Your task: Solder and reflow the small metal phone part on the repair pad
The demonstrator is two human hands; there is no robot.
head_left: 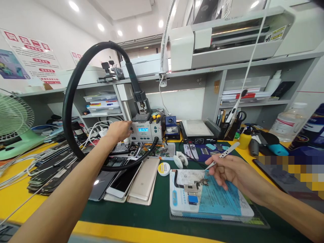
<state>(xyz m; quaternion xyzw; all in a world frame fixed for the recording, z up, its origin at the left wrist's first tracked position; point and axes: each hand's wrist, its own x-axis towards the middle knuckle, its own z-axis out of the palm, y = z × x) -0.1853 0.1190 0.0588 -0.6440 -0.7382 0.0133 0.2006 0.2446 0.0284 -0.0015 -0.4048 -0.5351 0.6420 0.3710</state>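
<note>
Circuit piece [190, 188] lies flat, handy for tweezers [224, 154] pinched in right hand [234, 169]; left hand [119, 131], grip unclear from here, touches far station [149, 131].

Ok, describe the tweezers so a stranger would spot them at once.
On the green mat, find the white-and-blue case at the right. Over its far edge, the right hand holds slim pale tweezers, tips pointing down and left. A row of holes marks them out from the electronic parts below.
</note>
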